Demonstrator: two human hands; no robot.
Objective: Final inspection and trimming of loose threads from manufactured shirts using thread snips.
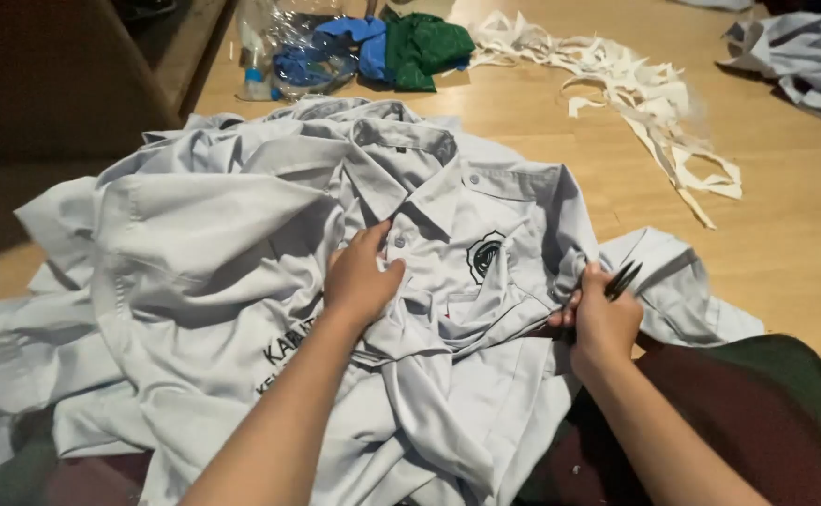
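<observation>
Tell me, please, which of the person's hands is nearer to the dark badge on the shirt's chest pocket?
Left. The left hand presses the shirt just left of the badge; the right hand, holding small dark scissors, grips the shirt's edge farther away.

Pile of shirts [242,281] heaped on the floor [785,244], spilling over the lap in front. Left hand [362,281] flat on the top shirt just below its collar [401,150], right hand [603,319] at that shirt's right edge with small snips [622,279] in it. Behind the pile: plastic bag [284,47], folded cloth [420,47] just right of that. Scrap strips [644,103] trailing off further right, more garments [794,52] in the far right corner.
</observation>
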